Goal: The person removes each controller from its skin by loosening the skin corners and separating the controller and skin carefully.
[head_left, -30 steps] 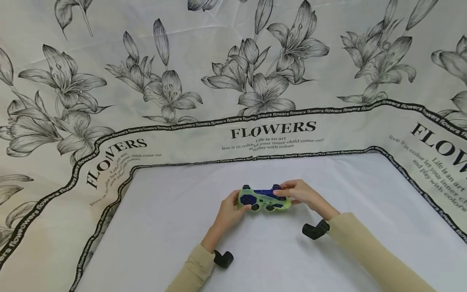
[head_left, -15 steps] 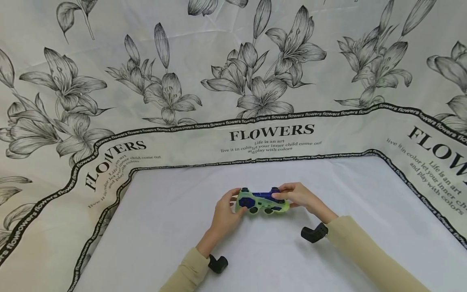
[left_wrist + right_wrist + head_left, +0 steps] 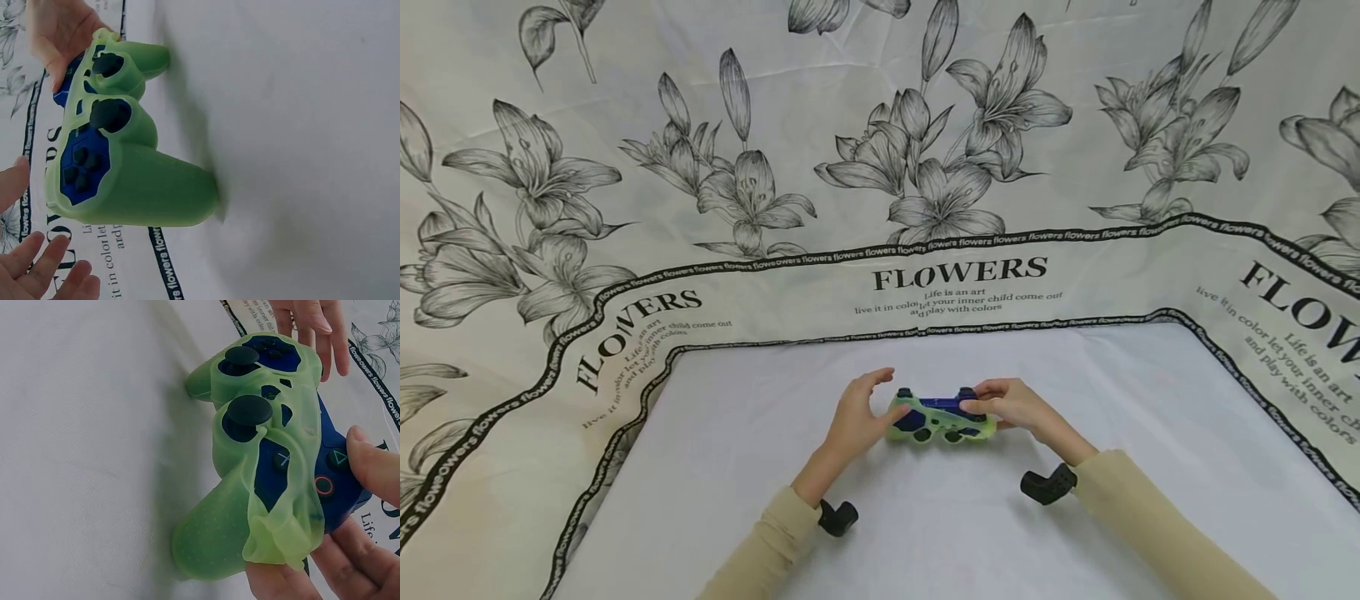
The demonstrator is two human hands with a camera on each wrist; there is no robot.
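A dark blue game controller stands low over the white tabletop, in a translucent green silicone cover. Around the face buttons on the controller's right side, the cover is bunched and pulled back, baring blue plastic in the right wrist view. My right hand holds this end, thumb on top beside the triangle button and fingers underneath. My left hand is spread beside the other end. In the left wrist view its fingers are apart from the cover, which fits around the direction buttons there.
White cloth covers the tabletop. Behind it and at both sides hangs a flower-printed curtain with a black lettered border. A black wrist device sits on the left wrist, another black device on the right.
My left hand has let go of the controller's left end, its fingers opening up and away to the left. The right hand keeps its hold, nearly unmoved.
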